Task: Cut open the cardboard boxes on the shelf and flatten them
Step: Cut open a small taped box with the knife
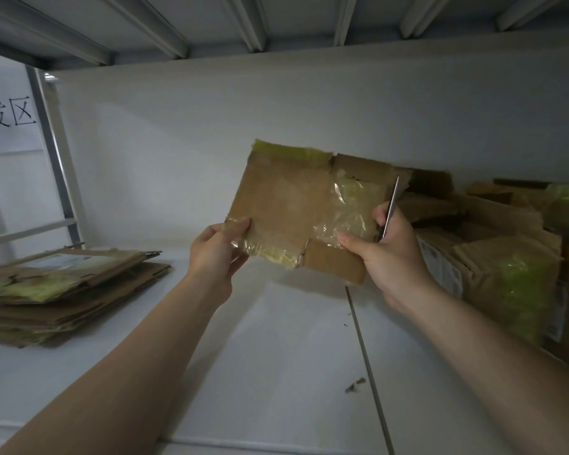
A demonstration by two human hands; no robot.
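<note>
- A white sign [9, 116] with black characters hangs far left of the left hand [216, 254], higher up.
- A grey metal post [55, 152] stands between that sign and the left hand.
- Metal ribs [165, 37] run high above both hands.
- Small brown scraps [355, 385] lie below the right hand [391, 257].

The right hand [390, 257] hides the blade [392, 205] handle; the left edge crops the flattened stack [53, 290]
</note>
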